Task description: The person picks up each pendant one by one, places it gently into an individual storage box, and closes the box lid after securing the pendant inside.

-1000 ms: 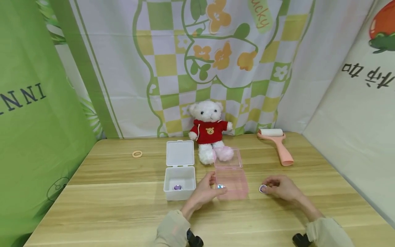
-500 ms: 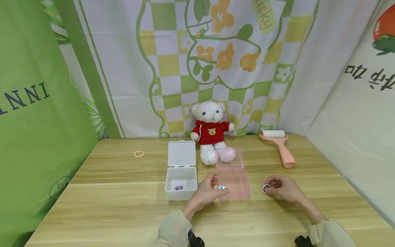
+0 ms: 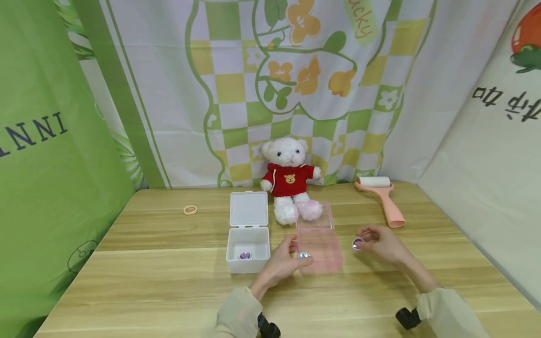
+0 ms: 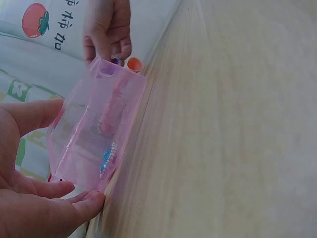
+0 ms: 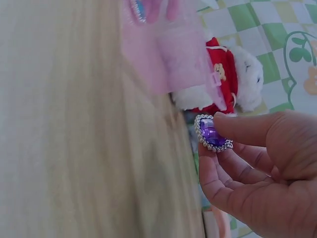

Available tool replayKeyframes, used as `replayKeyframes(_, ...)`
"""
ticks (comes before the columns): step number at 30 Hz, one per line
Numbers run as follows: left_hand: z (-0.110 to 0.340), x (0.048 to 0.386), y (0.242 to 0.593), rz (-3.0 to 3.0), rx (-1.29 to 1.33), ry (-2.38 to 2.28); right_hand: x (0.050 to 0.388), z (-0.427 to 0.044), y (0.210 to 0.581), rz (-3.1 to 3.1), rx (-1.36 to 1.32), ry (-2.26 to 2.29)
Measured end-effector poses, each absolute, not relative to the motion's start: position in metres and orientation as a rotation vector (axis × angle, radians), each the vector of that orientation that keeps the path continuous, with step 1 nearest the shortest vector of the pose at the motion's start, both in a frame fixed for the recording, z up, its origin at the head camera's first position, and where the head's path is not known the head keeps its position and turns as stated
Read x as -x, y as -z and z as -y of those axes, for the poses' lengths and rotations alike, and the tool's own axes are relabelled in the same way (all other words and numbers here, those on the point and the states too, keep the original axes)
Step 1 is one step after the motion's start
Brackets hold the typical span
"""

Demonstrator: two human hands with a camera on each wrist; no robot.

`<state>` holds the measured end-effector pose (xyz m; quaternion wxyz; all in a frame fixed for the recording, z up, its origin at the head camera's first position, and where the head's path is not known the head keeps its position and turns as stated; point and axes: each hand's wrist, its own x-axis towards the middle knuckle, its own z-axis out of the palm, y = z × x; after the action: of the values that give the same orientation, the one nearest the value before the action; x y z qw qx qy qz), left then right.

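My R hand point(image 3: 382, 242) pinches the purple gem point(image 5: 212, 134), R of the pink plastic box point(image 3: 325, 266); L hand point(image 3: 280, 261), fingers spread wide, grips box. Gem's prob. light, hard, slick: best held by beaded rim point(image 5: 215, 148).

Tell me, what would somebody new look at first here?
Probably the white bear, dressed in red, at the back of the table. Next, maybe the sparkly purple gem pinched in the right hand, to the right of the pink box. Then perhaps the pink box itself, see-through and open, held by the left hand, with a blue gem inside.
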<state>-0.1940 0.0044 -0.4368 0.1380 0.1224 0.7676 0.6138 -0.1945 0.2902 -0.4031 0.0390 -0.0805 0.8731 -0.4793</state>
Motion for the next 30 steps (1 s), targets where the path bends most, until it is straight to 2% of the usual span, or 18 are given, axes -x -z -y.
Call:
replayKeyframes(14,-0.004,0.193,0.436,-2.232,-0.329,-1.761,0.204,-0.266,0.378,-2.563,0.287,1.536)
replayKeyframes(30,-0.005,0.192,0.434,-2.208,-0.344,-1.805,0.217,-0.236,0.376,-2.450,0.427,1.574)
